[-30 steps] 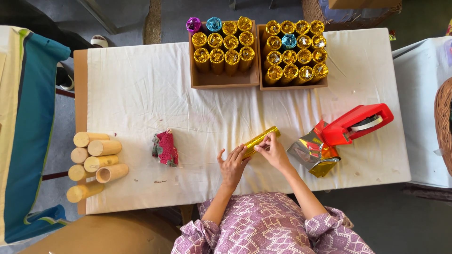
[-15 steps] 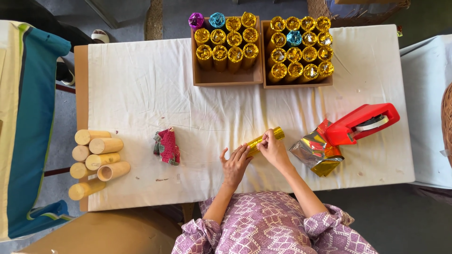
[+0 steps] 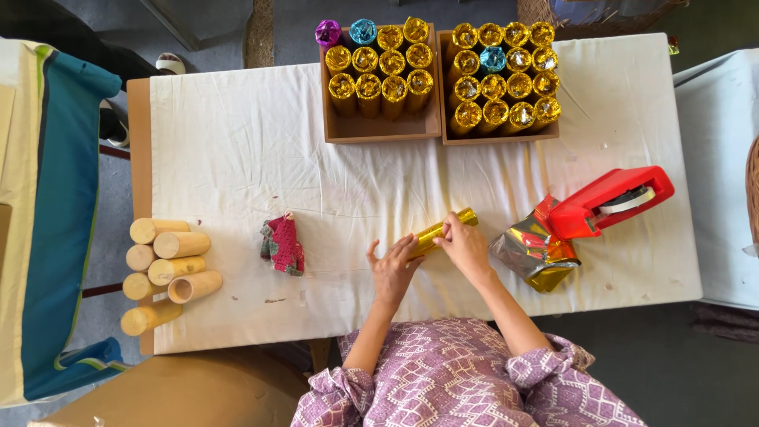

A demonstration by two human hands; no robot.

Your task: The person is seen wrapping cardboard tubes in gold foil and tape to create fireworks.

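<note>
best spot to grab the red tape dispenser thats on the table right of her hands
Grip the red tape dispenser around its long handle body, coming from above. It lies tilted on the white cloth, its lower end resting against the foil sheets; the upper end holds the tape roll, so avoid that.

Looks like a small home craft workshop, set up for hand-wrapping by the batch. At twelve o'clock, two wooden trays [image 3: 379, 130] packed with foil-wrapped tubes [image 3: 368, 85]; at nine o'clock, bare cardboard tubes [image 3: 180, 245] stacked on a cloth-covered table [image 3: 237, 158]; at three o'clock, a red tape dispenser [image 3: 609, 202] beside foil sheets [image 3: 531, 253].
</note>
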